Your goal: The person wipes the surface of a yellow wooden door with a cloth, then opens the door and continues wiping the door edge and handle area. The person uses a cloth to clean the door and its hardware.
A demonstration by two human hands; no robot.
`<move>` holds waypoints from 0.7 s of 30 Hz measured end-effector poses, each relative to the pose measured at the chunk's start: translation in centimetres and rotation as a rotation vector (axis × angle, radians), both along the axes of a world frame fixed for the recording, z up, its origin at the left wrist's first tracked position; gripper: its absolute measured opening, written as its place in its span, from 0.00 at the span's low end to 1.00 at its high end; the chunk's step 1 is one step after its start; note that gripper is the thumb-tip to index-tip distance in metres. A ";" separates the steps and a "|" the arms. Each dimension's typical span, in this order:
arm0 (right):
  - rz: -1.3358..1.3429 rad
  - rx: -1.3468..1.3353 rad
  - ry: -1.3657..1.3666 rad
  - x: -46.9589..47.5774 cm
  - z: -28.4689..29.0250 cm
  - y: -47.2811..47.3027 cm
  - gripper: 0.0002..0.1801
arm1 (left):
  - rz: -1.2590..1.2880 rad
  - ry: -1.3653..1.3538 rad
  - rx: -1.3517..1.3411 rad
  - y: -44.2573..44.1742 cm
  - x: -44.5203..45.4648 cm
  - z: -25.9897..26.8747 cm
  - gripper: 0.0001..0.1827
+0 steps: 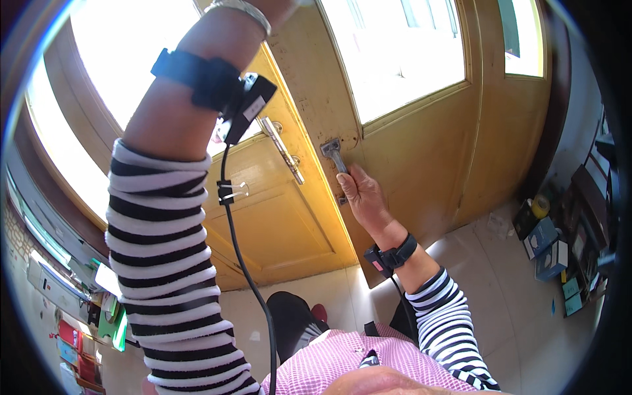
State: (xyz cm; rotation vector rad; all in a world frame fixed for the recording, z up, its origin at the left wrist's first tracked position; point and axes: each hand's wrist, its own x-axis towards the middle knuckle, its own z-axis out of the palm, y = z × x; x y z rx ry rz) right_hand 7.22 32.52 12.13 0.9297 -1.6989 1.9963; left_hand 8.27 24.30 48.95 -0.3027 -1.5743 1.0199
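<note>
My right hand (364, 193) is closed around the lower part of a worn metal pull handle (334, 150) on the right leaf of a yellow wooden double door (410, 168). This leaf has a glass pane, and its lower corner stands out from the left door leaf (276, 222). My left arm reaches up across the picture. Only the base of my left hand (279, 11) shows at the top edge, past a metal bracelet (242, 9); its fingers are out of view. A shiny bar handle (282, 150) on the left leaf is beside my left forearm, apart from it.
Boxes (545, 247) and a roll of yellow tape (540, 206) are by the right wall. Shelving with folders (111, 321) stands at lower left. A black cable (242, 256) with a binder clip (225, 192) hangs along my left arm. Pale tiles (474, 286) cover the floor.
</note>
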 end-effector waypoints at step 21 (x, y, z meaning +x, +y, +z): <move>-0.091 -0.099 0.116 -2.4 -0.5 -2.1 0.12 | -0.077 -0.583 -0.192 -1.5 1.1 -20.0 0.05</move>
